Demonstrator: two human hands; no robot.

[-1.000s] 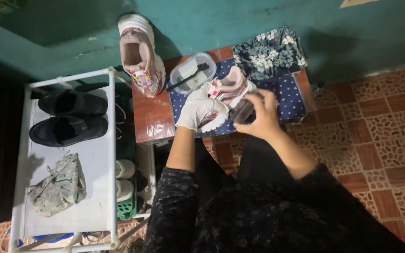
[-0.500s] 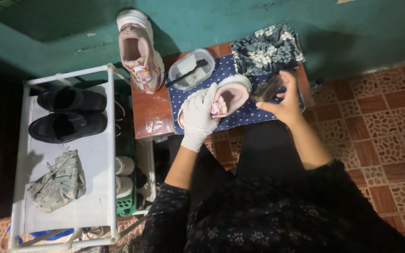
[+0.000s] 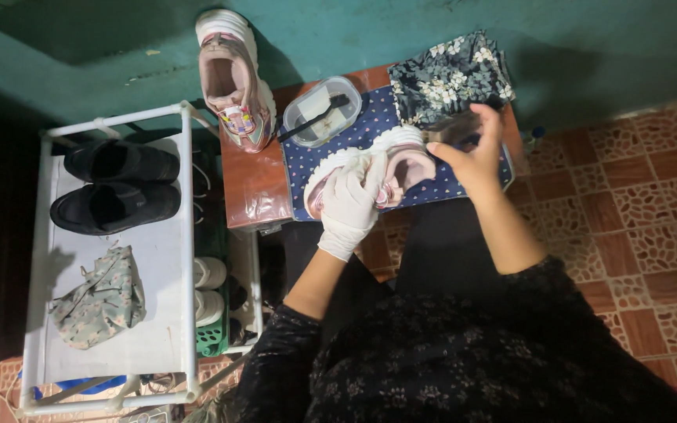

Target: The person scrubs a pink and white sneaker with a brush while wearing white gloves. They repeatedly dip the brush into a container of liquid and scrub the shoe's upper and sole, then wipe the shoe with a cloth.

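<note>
1. My left hand (image 3: pixel 350 205), in a white glove, has its fingers (image 3: pixel 362 168) closed over the side of a pink and white shoe (image 3: pixel 401 168), pinning it on the blue dotted cloth (image 3: pixel 370 133) near the front edge of the desk (image 3: pixel 252 188).
2. My right hand (image 3: pixel 476 153) is curled around a small dark object (image 3: pixel 452 129), too blurred to name, at the shoe's right end.
3. Behind them: a clear tub (image 3: pixel 319 113) with a dark brush across it, a flowered cloth (image 3: pixel 448 74) at the back right corner, and the matching shoe (image 3: pixel 233 78) at the back left.
4. Risks, as I judge: the shoe sits close to the front edge, so a hard push could slide it and the cloth off; my right elbow could catch the flowered cloth.
</note>
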